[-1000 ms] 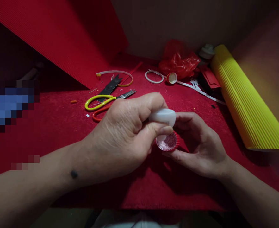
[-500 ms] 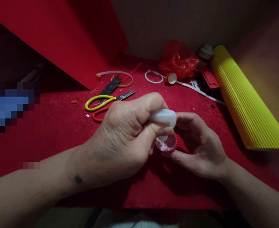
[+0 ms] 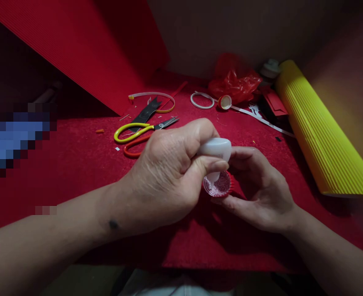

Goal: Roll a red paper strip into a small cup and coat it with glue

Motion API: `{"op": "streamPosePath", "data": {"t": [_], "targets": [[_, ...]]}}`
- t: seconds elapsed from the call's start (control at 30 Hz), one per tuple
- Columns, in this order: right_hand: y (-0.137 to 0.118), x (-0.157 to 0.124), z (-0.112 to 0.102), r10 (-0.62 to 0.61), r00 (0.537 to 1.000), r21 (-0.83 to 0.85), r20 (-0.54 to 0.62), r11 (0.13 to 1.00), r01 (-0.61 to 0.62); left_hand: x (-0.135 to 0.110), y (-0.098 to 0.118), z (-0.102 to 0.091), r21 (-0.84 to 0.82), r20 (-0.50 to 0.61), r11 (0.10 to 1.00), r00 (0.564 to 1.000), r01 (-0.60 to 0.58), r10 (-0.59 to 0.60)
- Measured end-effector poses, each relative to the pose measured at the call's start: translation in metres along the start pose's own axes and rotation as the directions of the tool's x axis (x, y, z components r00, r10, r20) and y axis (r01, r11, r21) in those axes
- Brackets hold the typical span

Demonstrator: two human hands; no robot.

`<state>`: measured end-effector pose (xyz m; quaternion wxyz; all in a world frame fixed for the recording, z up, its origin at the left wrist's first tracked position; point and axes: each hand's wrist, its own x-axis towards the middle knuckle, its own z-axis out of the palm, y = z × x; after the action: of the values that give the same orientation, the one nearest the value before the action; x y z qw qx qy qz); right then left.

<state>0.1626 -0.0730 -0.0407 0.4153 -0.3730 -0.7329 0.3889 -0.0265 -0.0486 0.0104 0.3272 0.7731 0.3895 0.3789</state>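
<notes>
My left hand (image 3: 169, 172) is closed round a small white squeeze bottle (image 3: 216, 149), tipped so its nozzle points down into a little red corrugated paper coil (image 3: 219, 186). The coil's inside shows white. My right hand (image 3: 258, 185) cups that coil from the right, with its fingers curled under and round it. Both hands hover low over the red felt-covered table (image 3: 76, 164).
Yellow-and-orange-handled scissors (image 3: 138, 133) lie just behind my left hand. Farther back are a black strip (image 3: 146, 111), a white ring (image 3: 201, 100), a small red cap (image 3: 224, 102) and a red plastic bag (image 3: 233, 80). A yellow corrugated roll (image 3: 317, 127) lies right; a red corrugated sheet (image 3: 76, 53) leans at back left.
Almost nothing moved. The bottle and coil stay pressed together between my hands; the view has shifted slightly.
</notes>
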Motion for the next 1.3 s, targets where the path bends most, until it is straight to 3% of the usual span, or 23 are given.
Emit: {"op": "streamPosePath", "data": {"t": [0.8, 1.03, 1.3], "targets": [[0.0027, -0.0006, -0.0005, -0.013, 1.000, 0.054, -0.021, 0.998, 0.014, 0.0021, -0.0014, -0.0030, 0.016, 0.011, 0.998, 0.999, -0.054, 0.054], [0.0020, -0.0009, -0.0002, -0.032, 0.999, 0.069, -0.004, 0.997, 0.032, 0.0022, -0.0031, 0.0018, -0.080, 0.000, 0.997, 1.000, -0.014, 0.014], [0.0042, 0.0025, -0.0016, -0.025, 1.000, 0.076, -0.006, 0.997, 0.025, 0.0014, -0.0089, 0.0038, -0.058, 0.014, 0.994, 0.995, -0.094, 0.094]]}}
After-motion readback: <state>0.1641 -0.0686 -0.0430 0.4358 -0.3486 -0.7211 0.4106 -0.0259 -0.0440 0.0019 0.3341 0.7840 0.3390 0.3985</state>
